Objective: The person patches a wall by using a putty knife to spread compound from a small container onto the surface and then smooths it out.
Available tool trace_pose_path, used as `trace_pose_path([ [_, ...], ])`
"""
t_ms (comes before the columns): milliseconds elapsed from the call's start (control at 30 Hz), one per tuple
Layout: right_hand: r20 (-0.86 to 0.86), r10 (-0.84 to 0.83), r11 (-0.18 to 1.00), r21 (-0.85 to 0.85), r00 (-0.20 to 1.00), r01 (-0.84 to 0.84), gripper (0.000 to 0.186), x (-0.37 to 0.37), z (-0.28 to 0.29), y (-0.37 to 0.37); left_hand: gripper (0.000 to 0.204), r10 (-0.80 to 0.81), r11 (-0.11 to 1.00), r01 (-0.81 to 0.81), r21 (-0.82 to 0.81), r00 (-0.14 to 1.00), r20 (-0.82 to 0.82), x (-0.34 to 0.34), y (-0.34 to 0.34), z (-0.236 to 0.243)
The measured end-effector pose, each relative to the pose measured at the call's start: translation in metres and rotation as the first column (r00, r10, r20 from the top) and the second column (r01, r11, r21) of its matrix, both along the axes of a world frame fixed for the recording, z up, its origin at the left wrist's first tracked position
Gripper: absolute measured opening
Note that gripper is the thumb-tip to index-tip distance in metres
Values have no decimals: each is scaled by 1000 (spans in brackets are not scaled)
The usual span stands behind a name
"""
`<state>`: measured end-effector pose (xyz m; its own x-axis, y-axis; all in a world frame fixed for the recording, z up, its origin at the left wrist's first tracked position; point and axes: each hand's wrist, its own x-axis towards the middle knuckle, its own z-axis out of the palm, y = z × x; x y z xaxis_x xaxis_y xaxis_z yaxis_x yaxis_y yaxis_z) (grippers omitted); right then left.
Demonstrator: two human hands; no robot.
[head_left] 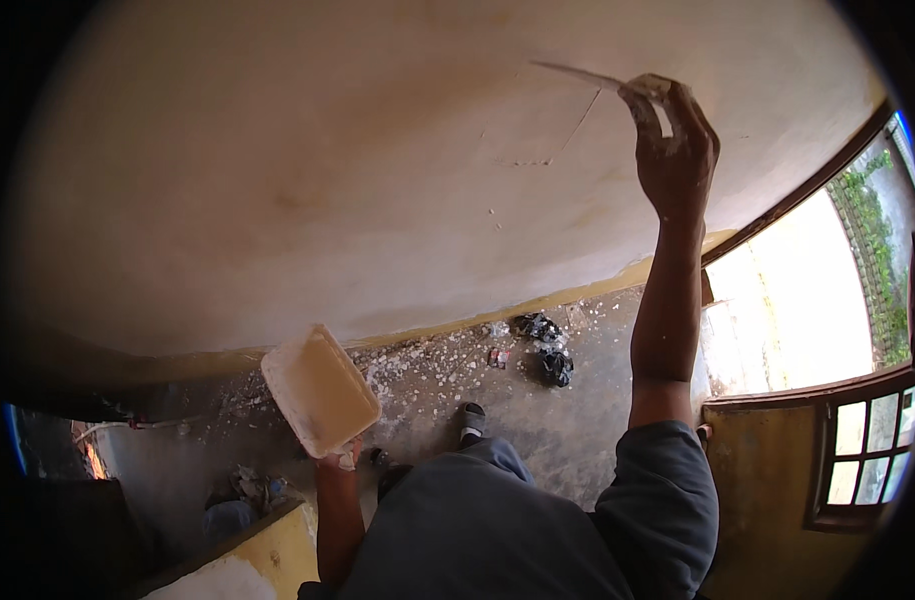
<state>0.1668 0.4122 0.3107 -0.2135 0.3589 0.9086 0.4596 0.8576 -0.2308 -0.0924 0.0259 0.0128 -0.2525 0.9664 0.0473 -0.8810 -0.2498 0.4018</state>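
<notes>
Head view, nearest first: a grey shirt (pixel 487 530) fills the bottom centre of the frame, and at lower left the left hand (pixel 343 456) supports the near end of a cream tray (pixel 283 398), most of its fingers hidden, so I cannot tell how tightly they are wrapped. The tray is a shallow, round-cornered rectangle with smeared walls, its long axis running steeply toward the upper left. At upper right, the right hand (pixel 674 165), pale residue on its fingers, pinches a thin flat tool (pixel 582 74) with little gap between thumb and fingers. The tool's long axis points left and slightly up from that hand, across the wall (pixel 307 170); whether its edge touches is unclear. The tray lies well apart from it, toward lower left. The wall looks smooth and blotchy, with thin raised pale lines (pixel 524 163) below the tool. Beyond, white flakes (pixel 432 365) and crumpled black plastic (pixel 554 365) litter the grey floor (pixel 587 440).
</notes>
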Motion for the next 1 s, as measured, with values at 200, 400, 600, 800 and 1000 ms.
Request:
trace_pose_path([
  [200,403,-201,976,7,893,217,18,-7,-162,-5,54,12,999,-11,-41,999,32,-11,-4,-7],
  [400,296,-364,931,132,883,340,28,-3,10,40,54,-12,997,17,-73,998,61,-19,2,0],
  [600,313,-184,972,-82,932,219,25,-4,-48,-5,54,-14,1000,16,-23,997,78,-29,5,6],
  [800,495,-201,971,-12,845,238,22,-32,-73,11,55,-69,998,69,10,996,63,-32,19,14],
  [1000,-77,-129,981,-155,989,117,28,42,6,-4,55,-129,991,130,-20,991,46,-35,11,14],
])
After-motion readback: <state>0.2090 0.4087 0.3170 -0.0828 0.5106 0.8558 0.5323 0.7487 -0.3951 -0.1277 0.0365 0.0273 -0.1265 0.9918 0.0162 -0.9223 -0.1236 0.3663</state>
